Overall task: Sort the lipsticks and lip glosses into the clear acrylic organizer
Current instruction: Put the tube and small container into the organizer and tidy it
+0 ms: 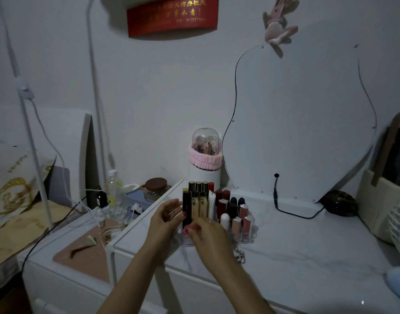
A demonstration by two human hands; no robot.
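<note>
The clear acrylic organizer [247, 240] stands on the white marble-look tabletop [296, 250]. It holds several upright tubes: black-and-gold lip glosses [198, 189] at the back left, red lipsticks [222, 197] in the middle, pink glosses [245, 215] and a white tube [225, 219] at the front right. My left hand [167, 215] is cupped and relaxed beside the organizer's left side, next to a tall black tube [186, 206]. My right hand [206, 236] hovers over the organizer's front-left corner with fingertips curled. What they touch is hidden.
A wavy mirror [296, 121] leans on the wall behind, with a black cable [292, 215] below it. A domed brush holder [204, 159] stands behind the organizer. A metal chain [239, 257] lies in front. A fan [398, 220] is at the right, a bottle [113, 189] on the lower left cabinet.
</note>
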